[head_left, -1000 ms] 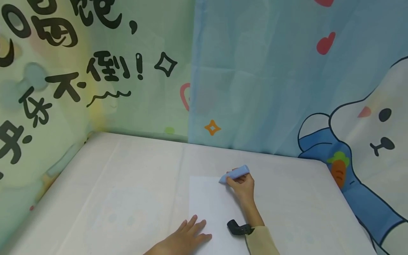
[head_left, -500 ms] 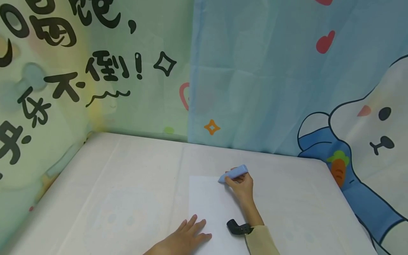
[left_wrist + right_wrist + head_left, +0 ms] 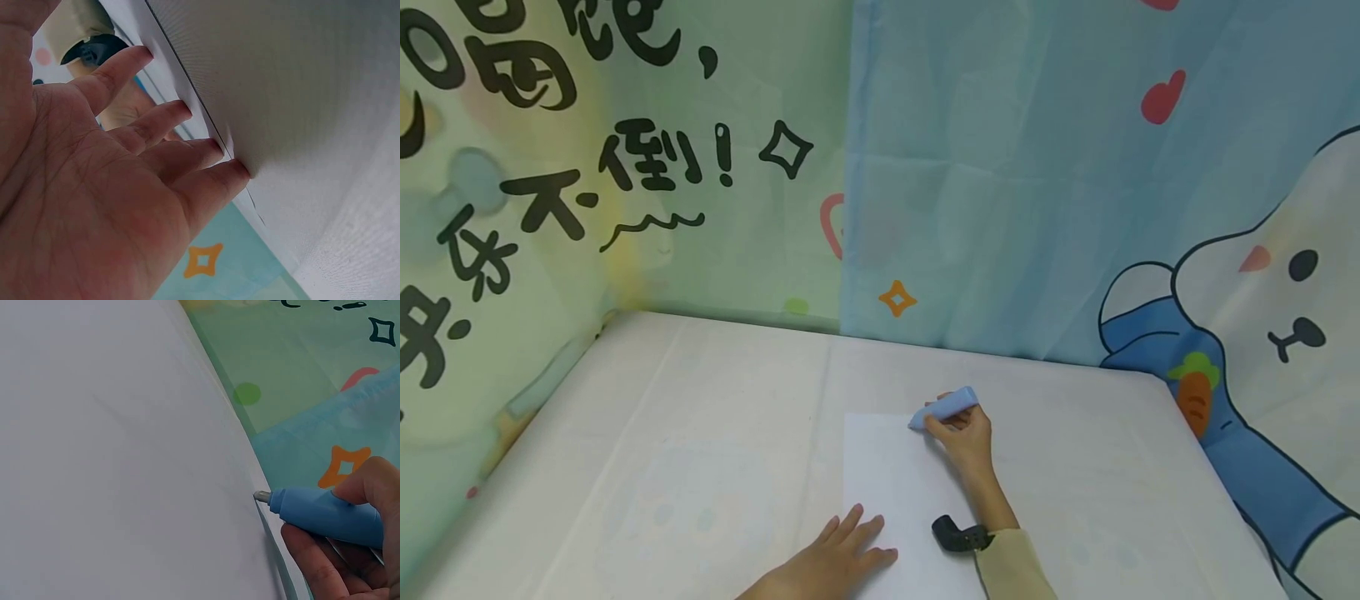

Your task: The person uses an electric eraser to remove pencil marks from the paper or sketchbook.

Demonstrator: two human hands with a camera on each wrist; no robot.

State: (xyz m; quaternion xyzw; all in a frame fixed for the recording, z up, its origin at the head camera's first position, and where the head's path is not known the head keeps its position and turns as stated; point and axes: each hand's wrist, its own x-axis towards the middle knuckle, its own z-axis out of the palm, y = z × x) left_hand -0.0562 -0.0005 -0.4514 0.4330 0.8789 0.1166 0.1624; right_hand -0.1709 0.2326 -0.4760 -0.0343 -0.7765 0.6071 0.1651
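A thick light blue pen with a metal tip (image 3: 331, 512) is pinched by my right hand (image 3: 967, 433). Its tip touches or hovers just over the upper part of a white sheet of paper (image 3: 880, 467); the head view does not settle which, though in the right wrist view the tip meets the surface. Fingers spread, my left hand (image 3: 835, 557) rests across the paper's left edge near the front. The left wrist view shows that hand's palm and its fingertips (image 3: 240, 167) on the sheet. No mark from the pen can be made out.
A white cloth covers the table (image 3: 722, 417). Behind it hang a green curtain (image 3: 737, 267) with black lettering and a blue curtain (image 3: 1000, 208) with a printed rabbit. A black strap-like device (image 3: 958, 535) sits on the right wrist.
My right hand and the pen have slid slightly left along the upper part of the paper. The left hand stays in place on the sheet.
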